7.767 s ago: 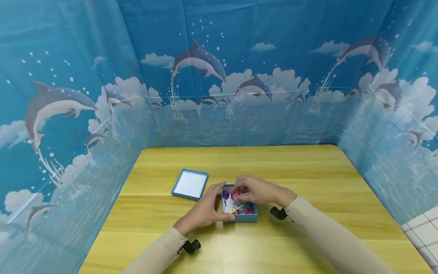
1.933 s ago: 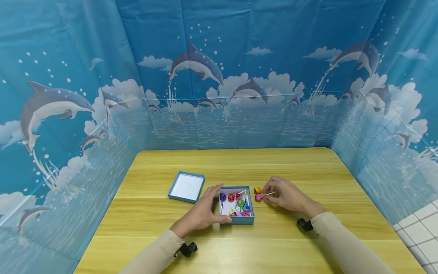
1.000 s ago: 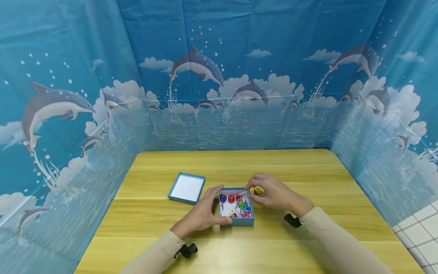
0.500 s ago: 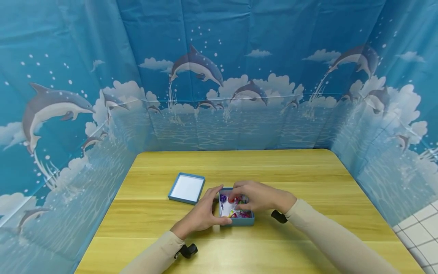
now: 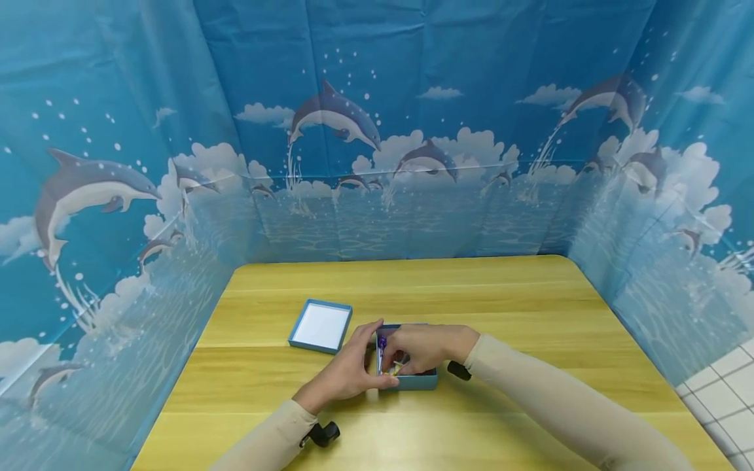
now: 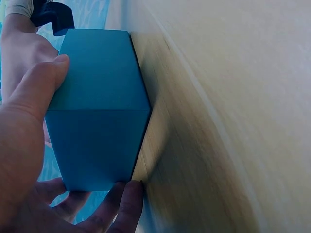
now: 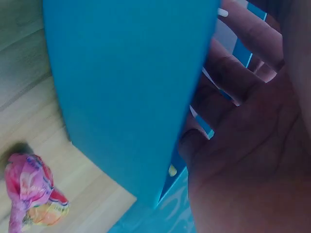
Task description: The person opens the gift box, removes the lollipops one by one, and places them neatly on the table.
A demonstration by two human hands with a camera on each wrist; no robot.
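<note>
A blue open box (image 5: 415,383) of wrapped lollipops sits on the table. My left hand (image 5: 341,374) grips its left side, thumb at the near corner and fingers toward the far end; the left wrist view shows the same hold on the box (image 6: 99,150). My right hand (image 5: 427,345) reaches down inside, fingers bent toward a yellow-wrapped lollipop (image 5: 393,370) at the near left; I cannot tell whether they pinch it. A purple lollipop (image 5: 383,342) lies along the left wall. The right hand covers most of the other lollipops.
The blue lid (image 5: 321,325), white inside up, lies left of the box on the yellow wooden table (image 5: 501,288). A pink lollipop (image 7: 29,179) and an orange-yellow one (image 7: 47,213) lie on the table beside the box's right wall. A dolphin-print curtain surrounds the table.
My right hand lifted from the lollipops on the table right of the box, moved left over the box and dipped deep inside toward its near left corner. The left hand kept its hold.
</note>
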